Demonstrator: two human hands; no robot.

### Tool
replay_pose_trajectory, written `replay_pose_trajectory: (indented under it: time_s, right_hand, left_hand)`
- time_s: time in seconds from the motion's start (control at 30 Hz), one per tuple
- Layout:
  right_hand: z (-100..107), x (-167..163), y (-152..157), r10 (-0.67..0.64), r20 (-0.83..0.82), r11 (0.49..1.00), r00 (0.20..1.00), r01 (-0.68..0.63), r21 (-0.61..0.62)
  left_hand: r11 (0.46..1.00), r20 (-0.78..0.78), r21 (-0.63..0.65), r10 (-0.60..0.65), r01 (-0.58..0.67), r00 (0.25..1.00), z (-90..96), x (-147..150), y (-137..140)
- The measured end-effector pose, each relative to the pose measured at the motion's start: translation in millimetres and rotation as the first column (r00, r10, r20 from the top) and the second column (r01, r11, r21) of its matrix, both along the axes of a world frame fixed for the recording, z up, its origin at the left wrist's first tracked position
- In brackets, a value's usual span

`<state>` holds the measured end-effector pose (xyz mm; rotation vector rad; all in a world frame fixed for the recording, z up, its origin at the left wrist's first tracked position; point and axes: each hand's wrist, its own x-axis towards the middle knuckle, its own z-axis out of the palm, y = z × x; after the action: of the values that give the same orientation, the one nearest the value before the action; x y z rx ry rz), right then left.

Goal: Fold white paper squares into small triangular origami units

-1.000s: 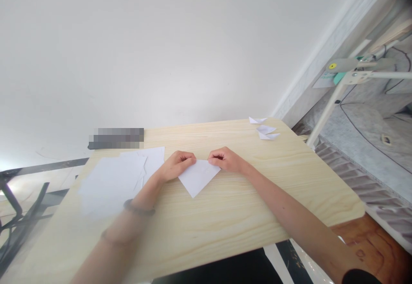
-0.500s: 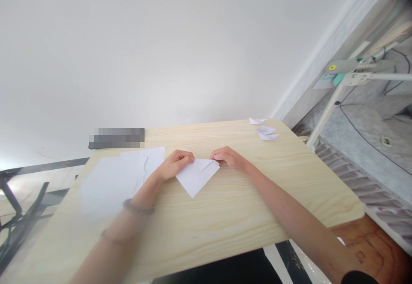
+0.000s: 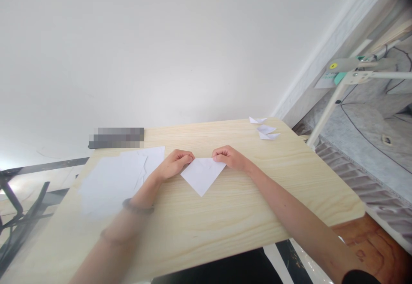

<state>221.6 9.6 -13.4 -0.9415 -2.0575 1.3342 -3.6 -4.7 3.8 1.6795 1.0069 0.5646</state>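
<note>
One white paper (image 3: 202,176) sits between the two hands, over the middle of the counter (image 3: 244,215); whether it lies flat or is slightly raised, I cannot tell. Its far edge runs straight, and its sides narrow to a point toward the person. The left hand (image 3: 175,163) has its fingers narrow, thumb and forefinger pinching the paper at the far left. The right hand (image 3: 232,158) grips the far right of it, thumb on top, the other fingers curled.

Half a second ago a small flap showed at the right corner, beside the right fingers; now that hand covers part of the corner, and only a faint slanting line shows there. The paper has shifted a little to the right, baring its left tip.

Loose sheets (image 3: 109,181), thin and white, overlap left of the left hand, some edges bent. Three folded pieces (image 3: 270,136), sharp and pointed, lie near the far right corner. The counter is pale, with wavy wood grain and rounded corners. A dark band (image 3: 138,206) rings the left forearm. At the far left edge lies a long dark thing (image 3: 116,138), blurred out. Behind stands a smooth white wall (image 3: 193,52); to the right, a white tubular frame (image 3: 328,112).
</note>
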Motion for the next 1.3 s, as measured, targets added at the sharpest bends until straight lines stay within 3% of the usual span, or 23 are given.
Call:
replay_pose_trajectory:
  time_s: [0.67,1.07,1.3]
  right_hand:
    - [0.7,-5.5,-4.8,-0.062,-0.064,0.998,0.996,0.061,-0.017]
    - [0.6,-8.0,-3.9,-0.163,-0.036,0.981,0.986,0.166,0.1]
    - [0.6,-8.0,-3.8,-0.164,-0.021,0.979,0.986,0.165,0.12]
  left_hand:
    - [0.998,-0.053,0.051,-0.019,0.021,0.998,-1.8,4.0,-0.3]
    - [0.99,0.117,0.137,0.016,-0.032,0.993,-9.8,7.8,-0.3]
    - [0.991,0.106,0.132,-0.004,-0.01,0.994,-6.7,8.2,-1.1]
